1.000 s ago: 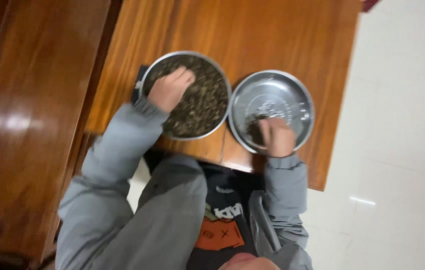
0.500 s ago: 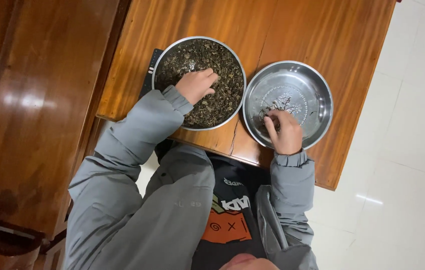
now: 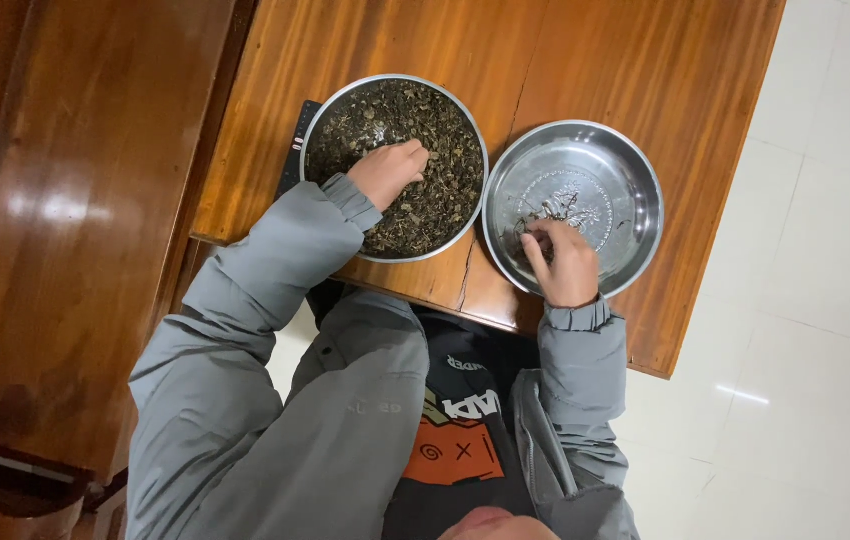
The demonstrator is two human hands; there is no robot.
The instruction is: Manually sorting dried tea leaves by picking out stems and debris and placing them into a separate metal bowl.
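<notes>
On the wooden table, left hand digs into leaf-filled bowl; right hand pinches bits in near-empty bowl.

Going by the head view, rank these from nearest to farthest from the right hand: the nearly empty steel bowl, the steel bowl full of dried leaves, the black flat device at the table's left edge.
1. Nearly empty steel bowl: the right hand is inside it.
2. Steel bowl full of dark dried leaves: just left, holding the left hand.
3. Black flat device: farthest left, under that bowl's edge.
</notes>
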